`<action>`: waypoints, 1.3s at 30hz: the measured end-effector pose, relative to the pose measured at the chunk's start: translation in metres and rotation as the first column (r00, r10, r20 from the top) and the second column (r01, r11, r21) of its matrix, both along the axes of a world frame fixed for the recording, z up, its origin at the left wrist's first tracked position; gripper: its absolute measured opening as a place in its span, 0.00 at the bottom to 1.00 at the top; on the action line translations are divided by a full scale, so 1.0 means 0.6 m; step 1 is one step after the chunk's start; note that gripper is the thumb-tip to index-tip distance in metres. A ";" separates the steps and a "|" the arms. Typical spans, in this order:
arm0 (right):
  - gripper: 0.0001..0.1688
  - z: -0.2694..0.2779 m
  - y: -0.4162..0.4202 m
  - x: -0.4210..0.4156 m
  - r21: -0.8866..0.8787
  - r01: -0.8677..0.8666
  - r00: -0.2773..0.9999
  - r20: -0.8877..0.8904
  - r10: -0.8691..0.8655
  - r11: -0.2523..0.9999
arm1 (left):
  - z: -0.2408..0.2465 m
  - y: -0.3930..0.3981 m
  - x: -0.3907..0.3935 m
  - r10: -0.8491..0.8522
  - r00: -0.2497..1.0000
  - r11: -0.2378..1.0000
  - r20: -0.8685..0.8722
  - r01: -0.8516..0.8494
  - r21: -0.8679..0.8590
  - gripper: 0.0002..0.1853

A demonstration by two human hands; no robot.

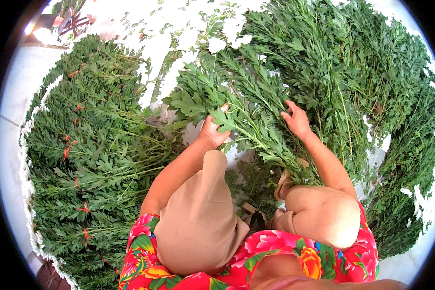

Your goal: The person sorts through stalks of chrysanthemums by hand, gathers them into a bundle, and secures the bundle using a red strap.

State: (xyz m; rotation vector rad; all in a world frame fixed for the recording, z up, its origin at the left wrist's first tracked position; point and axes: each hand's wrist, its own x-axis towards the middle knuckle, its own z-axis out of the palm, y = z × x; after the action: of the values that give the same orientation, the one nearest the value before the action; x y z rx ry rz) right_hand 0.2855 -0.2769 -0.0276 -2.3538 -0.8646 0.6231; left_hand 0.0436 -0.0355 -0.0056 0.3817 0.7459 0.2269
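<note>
My left hand is closed around a bunch of leafy chrysanthemum stems, just beyond my left knee. Broad lobed leaves hide part of its fingers. To the right, my right hand has its thumb and forefinger on a leafy chrysanthemum stem that slants up and left. Between the two hands, more cut stems lie at a slant, their lower ends close to my right foot. White flower heads show at the far end, where glare washes out detail.
At left, tied chrysanthemum bunches are piled with red ties, white blooms along the outer edge. A large heap of loose stems curves around the right. Leaf litter covers the floor between my feet. A chair-like frame stands far left.
</note>
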 end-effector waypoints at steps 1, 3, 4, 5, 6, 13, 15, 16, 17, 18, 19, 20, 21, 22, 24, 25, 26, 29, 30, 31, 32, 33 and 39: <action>0.25 -0.007 0.004 0.004 0.117 0.092 0.982 -0.175 -0.070 0.989 | 0.013 -0.010 0.001 0.013 0.998 0.996 -0.057 -0.008 0.092 0.11; 0.18 0.009 0.013 -0.001 0.404 0.128 0.990 -0.003 -0.138 0.906 | -0.017 0.024 -0.005 0.020 1.000 0.980 -0.016 -0.023 -0.198 0.13; 0.18 0.033 0.021 -0.005 0.422 0.154 0.987 -0.031 -0.156 0.893 | -0.031 0.036 -0.018 -0.006 0.997 0.974 0.077 0.023 -0.223 0.14; 0.19 0.057 0.032 -0.013 0.441 0.179 0.984 -0.061 -0.170 0.879 | -0.044 0.048 -0.032 -0.034 0.985 0.968 0.169 0.075 -0.241 0.15; 0.18 0.087 0.025 -0.018 0.389 0.186 0.982 -0.095 -0.162 0.902 | -0.027 0.035 -0.013 -0.014 0.994 0.961 0.110 0.044 -0.272 0.15; 0.22 0.173 0.050 -0.117 0.488 -0.161 0.982 0.167 0.090 0.858 | 0.060 0.013 0.035 -0.043 0.983 0.985 0.181 0.072 -0.158 0.08; 0.23 0.167 0.045 -0.138 0.495 -0.147 0.988 0.033 0.151 0.856 | 0.085 0.005 0.041 -0.022 0.977 0.990 0.210 0.051 -0.134 0.08; 0.24 0.167 0.044 -0.140 0.478 -0.165 0.985 0.034 0.170 0.863 | 0.096 0.003 0.046 -0.010 0.980 0.993 0.200 0.034 -0.116 0.09; 0.24 0.168 0.043 -0.141 0.460 -0.182 0.982 0.035 0.187 0.869 | 0.094 -0.001 0.043 -0.009 0.987 0.998 0.162 0.018 -0.054 0.09; 0.24 0.167 0.046 -0.141 0.454 -0.199 0.977 0.029 0.209 0.868 | 0.089 -0.005 0.035 -0.002 0.993 1.000 0.121 0.001 0.013 0.09; 0.24 0.167 0.048 -0.142 0.445 -0.217 0.973 0.023 0.232 0.869 | 0.075 0.002 0.030 -0.004 0.983 0.995 0.184 0.023 -0.102 0.09; 0.25 0.166 0.051 -0.142 0.436 -0.234 0.967 0.016 0.253 0.869 | 0.061 0.012 0.026 -0.002 0.972 0.976 0.237 0.053 -0.210 0.10; 0.25 0.164 0.052 -0.141 0.425 -0.251 0.963 0.017 0.270 0.870 | 0.044 0.020 0.021 -0.008 0.977 0.975 0.214 0.055 -0.214 0.10; 0.25 0.163 0.058 -0.140 0.415 -0.269 0.957 0.017 0.288 0.869 | 0.034 0.026 0.015 -0.014 0.982 0.975 0.189 0.055 -0.214 0.11; 0.21 0.166 0.061 -0.136 0.323 -0.287 0.944 -0.061 0.323 0.902 | 0.033 0.011 0.008 -0.042 0.986 0.999 0.162 0.040 0.013 0.12; 0.20 0.163 0.061 -0.127 0.307 -0.329 0.932 -0.046 0.359 0.893 | 0.045 -0.001 -0.001 -0.043 0.990 0.970 0.131 0.010 0.245 0.12; 0.19 0.158 0.062 -0.115 0.290 -0.370 0.918 -0.031 0.395 0.882 | 0.045 0.013 -0.003 -0.038 0.986 0.998 0.160 0.031 0.048 0.12; 0.19 0.107 0.068 -0.078 0.299 -0.179 0.979 -0.039 0.200 0.937 | 0.032 0.024 -0.007 0.028 0.986 0.989 0.163 -0.004 -0.147 0.13; 0.19 0.082 0.070 -0.073 0.187 -0.168 0.979 0.150 0.141 0.968 | 0.022 0.032 -0.016 0.053 0.990 0.983 0.129 -0.029 -0.179 0.12; 0.20 0.063 0.060 -0.066 0.067 -0.121 0.933 0.347 0.091 0.990 | 0.032 0.032 -0.008 0.066 0.992 0.974 0.105 -0.041 -0.222 0.12; 0.22 0.047 0.045 -0.060 -0.046 -0.114 0.940 0.320 0.123 0.992 | 0.040 0.026 0.002 0.083 0.990 0.977 0.115 -0.058 -0.207 0.14; 0.22 0.029 0.034 -0.058 -0.022 -0.130 0.973 0.192 0.132 0.991 | 0.043 0.017 -0.006 0.048 0.987 0.995 0.154 -0.060 0.074 0.17; 0.19 0.005 0.012 -0.033 0.268 0.003 1.000 -0.007 -0.001 0.963 | 0.000 0.030 -0.026 -0.115 0.982 0.886 0.148 0.034 0.462 0.30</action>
State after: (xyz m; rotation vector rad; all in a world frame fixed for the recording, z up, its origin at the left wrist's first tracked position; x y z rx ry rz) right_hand 0.2655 -0.2697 -0.0248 -2.1076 -0.8844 0.4793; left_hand 0.0277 -0.0174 -0.0055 0.8304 0.4992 0.3608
